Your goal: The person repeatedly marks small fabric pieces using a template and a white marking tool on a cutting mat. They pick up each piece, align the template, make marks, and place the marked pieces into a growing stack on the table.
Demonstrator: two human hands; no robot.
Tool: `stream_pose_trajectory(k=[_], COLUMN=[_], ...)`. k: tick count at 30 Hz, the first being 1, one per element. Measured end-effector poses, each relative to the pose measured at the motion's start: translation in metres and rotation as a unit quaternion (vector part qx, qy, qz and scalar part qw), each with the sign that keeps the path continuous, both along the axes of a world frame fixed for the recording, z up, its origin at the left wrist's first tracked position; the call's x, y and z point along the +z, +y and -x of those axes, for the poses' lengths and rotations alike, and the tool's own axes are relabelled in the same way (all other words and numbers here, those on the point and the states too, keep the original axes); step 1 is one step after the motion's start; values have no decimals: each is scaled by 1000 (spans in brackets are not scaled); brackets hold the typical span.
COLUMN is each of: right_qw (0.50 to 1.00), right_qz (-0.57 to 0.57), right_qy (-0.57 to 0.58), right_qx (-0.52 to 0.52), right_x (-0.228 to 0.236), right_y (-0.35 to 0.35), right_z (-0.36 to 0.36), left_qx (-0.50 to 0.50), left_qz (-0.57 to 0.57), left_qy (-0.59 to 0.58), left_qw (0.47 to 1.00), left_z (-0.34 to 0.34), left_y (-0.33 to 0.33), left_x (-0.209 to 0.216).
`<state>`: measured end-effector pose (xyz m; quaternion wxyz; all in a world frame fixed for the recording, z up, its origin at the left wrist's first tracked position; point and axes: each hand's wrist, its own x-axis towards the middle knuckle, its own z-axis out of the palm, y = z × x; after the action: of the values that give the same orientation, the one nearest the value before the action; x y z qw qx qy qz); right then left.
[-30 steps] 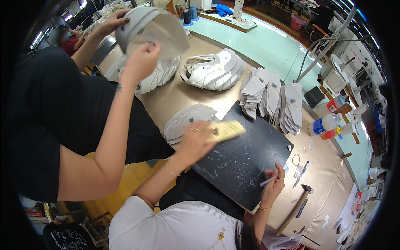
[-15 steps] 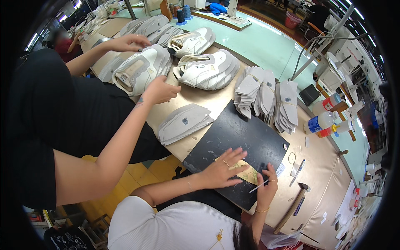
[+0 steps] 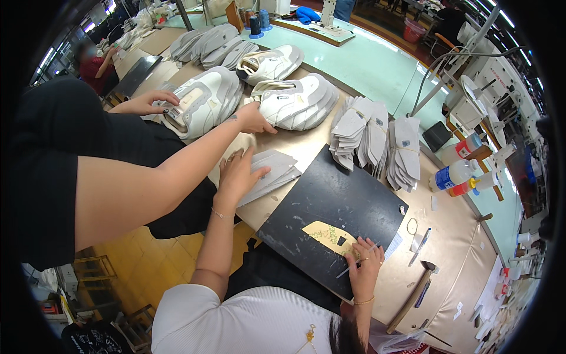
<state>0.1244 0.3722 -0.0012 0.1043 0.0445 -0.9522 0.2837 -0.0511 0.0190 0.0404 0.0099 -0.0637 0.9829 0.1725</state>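
Observation:
My left hand [image 3: 237, 177] reaches over a fanned stack of grey shoe pieces [image 3: 274, 168], its fingers apart at the stack's near left side. A slim, pale pen [image 3: 344, 272] is held in my right hand [image 3: 367, 266], whose fingertips rest by the right end of a yellow template [image 3: 320, 230]. This template has a small dark cutout and green markings. It lies flat on a black board [image 3: 312, 197] in front of me.
A co-worker's hands [image 3: 256, 118] are among stacked white-grey shoe uppers [image 3: 300, 100] at the left. Bundled grey pieces [image 3: 404, 153] stand beyond the board. Bottles [image 3: 454, 174], a hammer [image 3: 421, 289] and a pen-like tool [image 3: 420, 245] lie to the right.
My left hand has left the template and moved up and left to the grey pieces. My right hand has shifted slightly left onto the template's end. The co-worker's hands have moved among the uppers.

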Motion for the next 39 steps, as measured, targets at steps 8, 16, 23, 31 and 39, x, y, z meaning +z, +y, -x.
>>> stream_pose_trajectory(k=[8,16,23,31,39], right_qw=[1000,996,986,974,979], right_qz=[9,-2,118,176,130], right_qy=[-14,-75,-106,18,21], right_qx=[15,-41,-50,-139,-157], right_x=[15,23,35,35,18], right_y=[-10,-17,-16,6,16], right_z=[2,5,12,30,32], left_qx=[-7,-41,-88,-116,-76], left_qz=[-124,-109,-118,-81,-27], left_qy=[-197,-281,-238,-218,-156], left_qw=[972,953,960,966,984], left_z=[45,46,34,19,-17], left_y=[-39,-29,-33,-19,12], left_x=[-21,-7,-14,0,17])
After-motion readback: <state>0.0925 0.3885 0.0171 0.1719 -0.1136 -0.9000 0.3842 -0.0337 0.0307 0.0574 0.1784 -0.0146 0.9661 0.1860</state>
